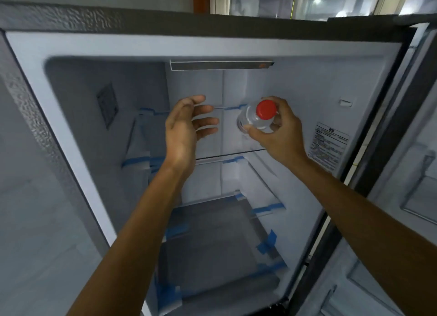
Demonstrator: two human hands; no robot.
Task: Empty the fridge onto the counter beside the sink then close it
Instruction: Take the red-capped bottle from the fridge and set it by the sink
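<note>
Both arms reach into the open fridge (71,131): right hand (276,131) grasps a clear plastic bottle (254,120) with a red cap (266,109), held tilted above the upper glass shelf (230,153); left hand (186,124) hangs beside it, fingers spread and loose, holding nothing. White interior walls, blue tape strips (267,241) on shelf edges, a printed label (328,145) on the right wall

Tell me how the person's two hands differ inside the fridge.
The right hand grips a clear bottle with a red cap; the left hand holds nothing. The left hand's fingers are spread loosely; the right hand's fingers curl round the bottle. Both reach into the open fridge.
</note>
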